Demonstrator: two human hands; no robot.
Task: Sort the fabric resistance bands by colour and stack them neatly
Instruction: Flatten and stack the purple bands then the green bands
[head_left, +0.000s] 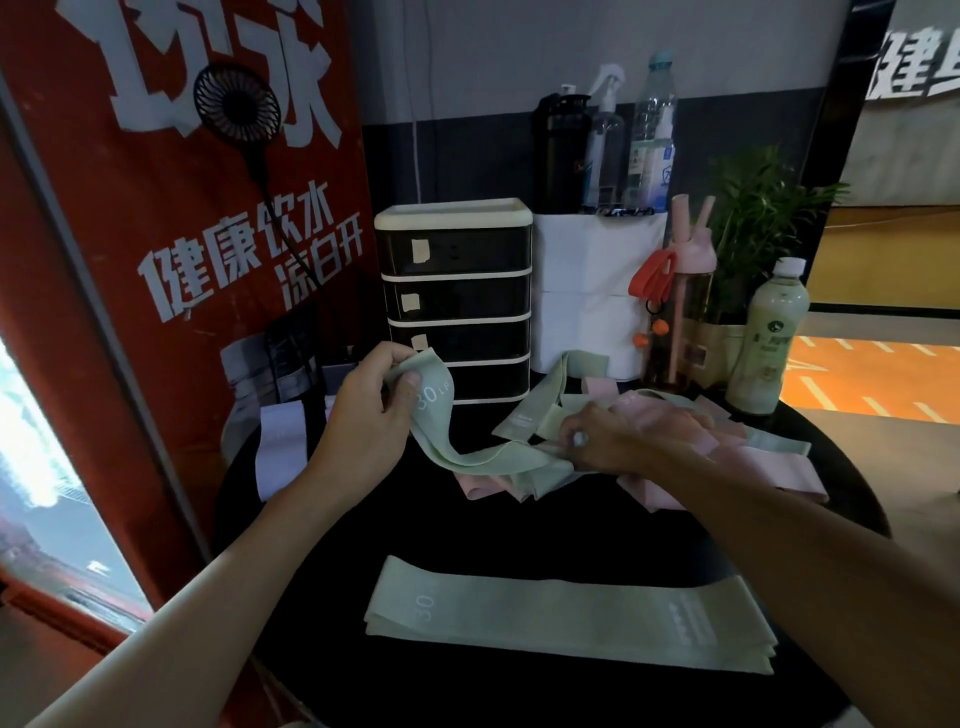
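Head view: left hand (363, 410) pinched a green band (483, 462) aloft, right hand (623, 436) gripped its other end; a hard tug could have dragged tangled pink bands (779, 473) along.

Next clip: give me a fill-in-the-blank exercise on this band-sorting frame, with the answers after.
The band held between the left hand and the right hand is ____ in colour.
The neat stack at the near edge of the table shows the number ____.
The loose pile under the right hand mixes green bands with ____ ones.
The drawer unit has ____ drawers.
Missing: green; 30; pink; four.
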